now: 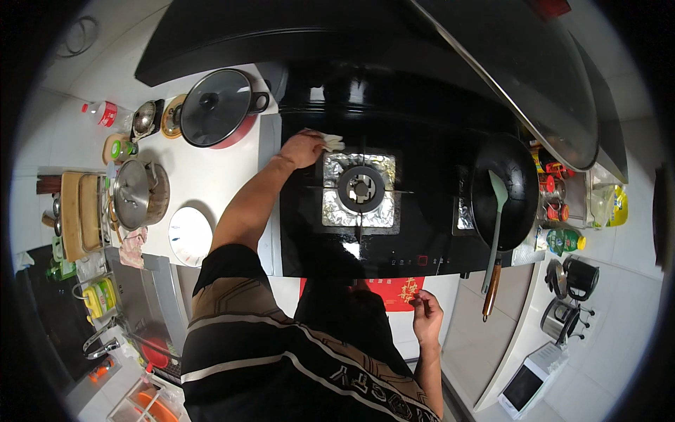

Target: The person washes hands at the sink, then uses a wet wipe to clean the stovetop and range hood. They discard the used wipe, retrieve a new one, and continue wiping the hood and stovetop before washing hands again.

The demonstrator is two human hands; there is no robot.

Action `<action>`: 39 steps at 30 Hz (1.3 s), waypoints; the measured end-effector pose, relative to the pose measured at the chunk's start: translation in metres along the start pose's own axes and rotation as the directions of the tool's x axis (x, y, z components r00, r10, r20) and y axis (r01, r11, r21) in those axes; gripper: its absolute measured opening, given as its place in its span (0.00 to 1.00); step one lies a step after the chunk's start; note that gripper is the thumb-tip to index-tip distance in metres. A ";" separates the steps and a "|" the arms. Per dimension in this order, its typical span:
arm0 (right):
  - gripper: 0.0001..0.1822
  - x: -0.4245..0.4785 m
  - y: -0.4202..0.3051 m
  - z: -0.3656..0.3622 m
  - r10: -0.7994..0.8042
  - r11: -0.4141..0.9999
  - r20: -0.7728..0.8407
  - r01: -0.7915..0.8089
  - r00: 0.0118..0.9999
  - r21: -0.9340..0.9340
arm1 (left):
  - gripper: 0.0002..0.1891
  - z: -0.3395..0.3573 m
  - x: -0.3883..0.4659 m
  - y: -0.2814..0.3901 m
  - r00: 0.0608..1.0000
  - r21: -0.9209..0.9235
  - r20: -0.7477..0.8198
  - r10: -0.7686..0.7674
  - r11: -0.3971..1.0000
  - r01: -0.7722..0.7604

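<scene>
My left hand presses a crumpled white tissue or cloth against the black glass gas hob. It is at the back left corner of the left burner. Aluminium foil lines the square around that burner, and thin pan-support arms stick out past it. My right hand hangs low in front of the hob's front edge. Its fingers are loosely curled, and nothing shows in them.
On the right burner sits a black wok with a green spatula in it; its wooden handle juts past the front edge. Left on the counter stand a lidded red pot, a steel pot and a white plate. The range hood overhangs.
</scene>
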State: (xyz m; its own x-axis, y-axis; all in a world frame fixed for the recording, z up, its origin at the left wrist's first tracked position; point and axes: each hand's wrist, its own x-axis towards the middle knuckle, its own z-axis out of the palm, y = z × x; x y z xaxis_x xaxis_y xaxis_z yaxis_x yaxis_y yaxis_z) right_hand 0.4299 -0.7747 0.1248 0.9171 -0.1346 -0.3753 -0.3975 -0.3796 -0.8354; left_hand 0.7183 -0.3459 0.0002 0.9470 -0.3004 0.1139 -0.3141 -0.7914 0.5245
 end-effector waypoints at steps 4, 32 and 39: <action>0.11 0.011 0.003 0.007 -0.001 0.999 0.068 0.004 0.998 -0.043 | 0.07 -0.019 -0.043 -0.031 0.984 0.261 0.048 -0.174 0.953 0.156; 0.17 0.011 -0.062 -0.006 -0.117 0.971 0.075 0.129 0.990 -0.201 | 0.06 0.028 0.060 -0.067 0.480 -0.125 -0.606 -0.634 0.673 0.729; 0.16 0.012 -0.085 -0.092 -0.487 0.792 -0.289 0.277 0.824 -0.544 | 0.07 0.052 0.082 -0.022 0.645 0.135 -0.570 -0.509 0.716 0.685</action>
State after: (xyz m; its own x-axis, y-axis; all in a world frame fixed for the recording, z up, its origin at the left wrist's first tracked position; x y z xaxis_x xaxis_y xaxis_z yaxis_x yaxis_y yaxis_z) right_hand 0.4772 -0.8281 0.2281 0.9581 -0.1909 0.2135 -0.0447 -0.8359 -0.5470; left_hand 0.7990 -0.3808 -0.0455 0.8092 0.5125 0.2873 0.4142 -0.8444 0.3396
